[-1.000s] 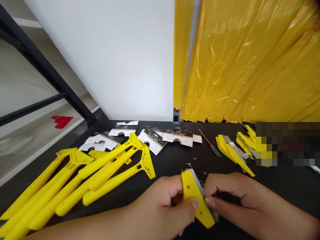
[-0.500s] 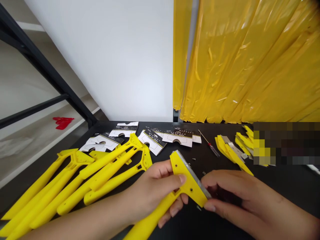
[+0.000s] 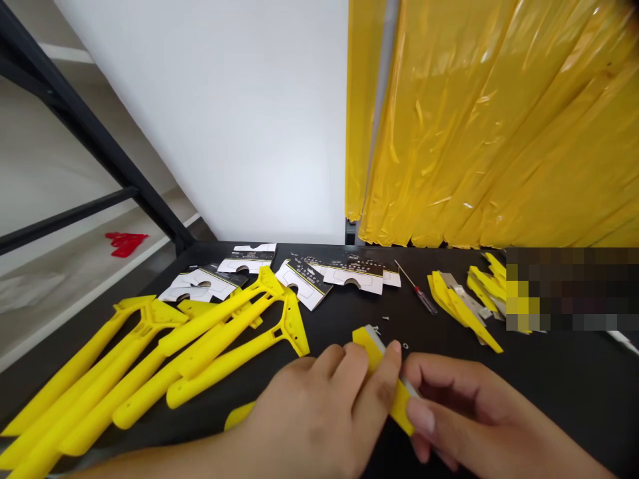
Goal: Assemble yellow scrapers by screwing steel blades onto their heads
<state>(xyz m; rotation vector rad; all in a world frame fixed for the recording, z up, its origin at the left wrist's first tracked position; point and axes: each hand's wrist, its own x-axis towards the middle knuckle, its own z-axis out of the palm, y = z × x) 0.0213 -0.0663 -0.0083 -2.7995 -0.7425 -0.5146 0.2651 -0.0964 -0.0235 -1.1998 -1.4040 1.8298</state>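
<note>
Yellow plastic, both hands on it: a scraper head (image 3: 401, 407) with a grey metal strip (image 3: 375, 336) along one long side, near the front edge of the counter (image 3: 579, 372), right of its middle. The head slants, upper end away from the wearer. Left hand (image 3: 319, 406) lies over it, back of the hand up, fingers bent across the middle, covering much of it. Right hand (image 3: 464, 406) pinches the lower end between thumb and fingers. The hands are close together, clamped on the same piece. A yellow rounded end (image 3: 239, 415) shows beside the left wrist; cannot tell whether it joins the head.

Toward the left edge of the counter: a heap of yellow handles (image 3: 224, 370), overlapping, flared ends toward the back, shafts running to the front left corner. Printed cards (image 3: 305, 285), black and white, notched, fanned along the back edge. Screwdriver (image 3: 424, 297) right of the cards, tip toward the back edge. Small screws (image 3: 385, 318) and a washer (image 3: 405, 346) lie loose just beyond the hands.

Toward the right edge: yellow plates (image 3: 456, 310) with metal pieces among them, partly hidden by pixelation. Yellow sheeting (image 3: 489, 133) hangs behind the back edge, beside a white panel (image 3: 259, 120).
</note>
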